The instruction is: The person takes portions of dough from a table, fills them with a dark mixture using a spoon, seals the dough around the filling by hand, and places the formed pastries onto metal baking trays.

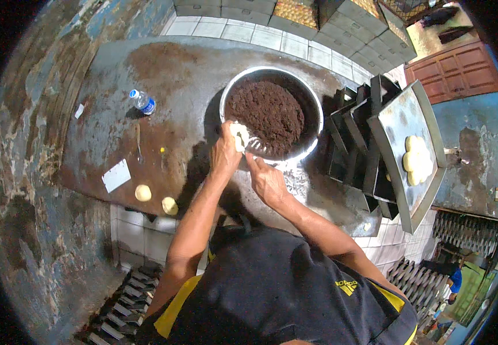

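A large round metal bowl (320, 118) stands on the worn table, holding a heap of dark brown crumbly filling (269, 115). At the bowl's near left rim, my left hand (224, 150) is closed around a pale piece of dough (238, 134). My right hand (268, 183) is beside it at the near rim, its fingers closed and pointing toward the dough. What those fingers grip, if anything, is too small to tell. Two round dough balls, one whole (143, 192) and one by the edge (169, 206), lie to the left on the table's near side.
A plastic bottle (143, 102) and a white card (116, 175) are on the table's left part (105, 132). To the right, metal trays (355, 129) are stacked at angles; the top tray (395, 129) bears joined dough pieces (417, 161). Metal boxes (352, 26) stand beyond the far edge.
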A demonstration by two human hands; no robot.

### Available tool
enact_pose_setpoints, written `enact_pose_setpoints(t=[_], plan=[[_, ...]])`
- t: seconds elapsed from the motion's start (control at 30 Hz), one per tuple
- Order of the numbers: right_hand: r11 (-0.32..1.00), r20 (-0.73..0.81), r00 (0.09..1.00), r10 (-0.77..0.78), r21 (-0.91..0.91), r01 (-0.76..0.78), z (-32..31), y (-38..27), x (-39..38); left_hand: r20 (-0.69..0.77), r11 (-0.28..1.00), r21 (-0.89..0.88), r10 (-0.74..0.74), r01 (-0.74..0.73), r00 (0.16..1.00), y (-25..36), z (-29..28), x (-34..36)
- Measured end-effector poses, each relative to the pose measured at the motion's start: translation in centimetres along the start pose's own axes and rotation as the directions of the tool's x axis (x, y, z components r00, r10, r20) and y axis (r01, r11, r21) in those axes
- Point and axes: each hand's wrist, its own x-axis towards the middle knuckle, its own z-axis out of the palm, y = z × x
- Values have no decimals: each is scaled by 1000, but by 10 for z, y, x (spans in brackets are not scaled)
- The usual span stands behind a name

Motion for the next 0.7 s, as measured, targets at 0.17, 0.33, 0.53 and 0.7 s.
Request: enact_pose_setpoints(t=[0.17,0.33,0.53,0.7], plan=[[841,113,980,163,503,-197,-11,-8,-59,-59,972,-146,-193,183,979,-85,-12,-45],[880,-113,961,252,440,-179,25,21,-83,283,849,-480,-90,222,955,-40,-6,-121],[829,31,996,89,552,-91,-40,-18,-136,336,977,-149,-93,151,937,25,42,-194],[749,-304,861,408,651,-125,-63,37,-229,590,752,-520,-26,405,807,59,92,-223]])
